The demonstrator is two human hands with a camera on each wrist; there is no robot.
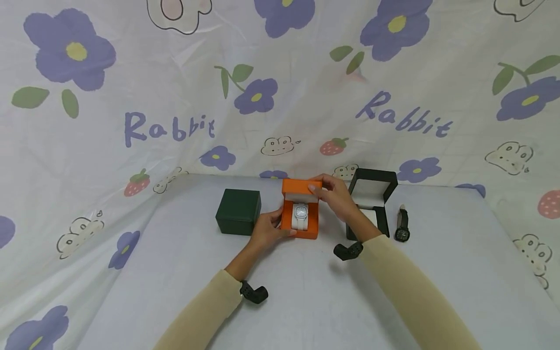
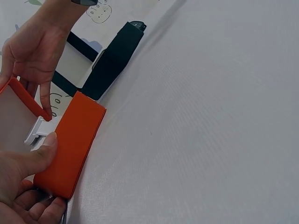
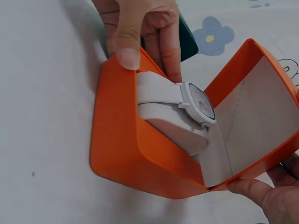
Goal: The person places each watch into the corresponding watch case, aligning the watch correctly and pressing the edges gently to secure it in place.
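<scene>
An orange watch box (image 1: pixel 312 228) stands on the table with its lid (image 1: pixel 296 186) raised. Inside it, a white watch (image 1: pixel 301 212) is wrapped round a pale cushion (image 3: pixel 173 126), its dial facing up. My left hand (image 1: pixel 268 227) grips the base at its left side, thumb over the front edge, as the right wrist view shows. With my right hand (image 1: pixel 334 194) I hold the lid at its right side, thumb on the outside and fingers behind. In the left wrist view the box's front (image 2: pixel 70 144) hides most of the watch.
A closed dark green box (image 1: pixel 238 211) stands left of the orange one. To the right is an open black watch box (image 1: pixel 381 221), partly behind my right forearm. Beyond it lies a black watch (image 1: pixel 402 226). A printed curtain (image 1: pixel 245 131) hangs along the table's back.
</scene>
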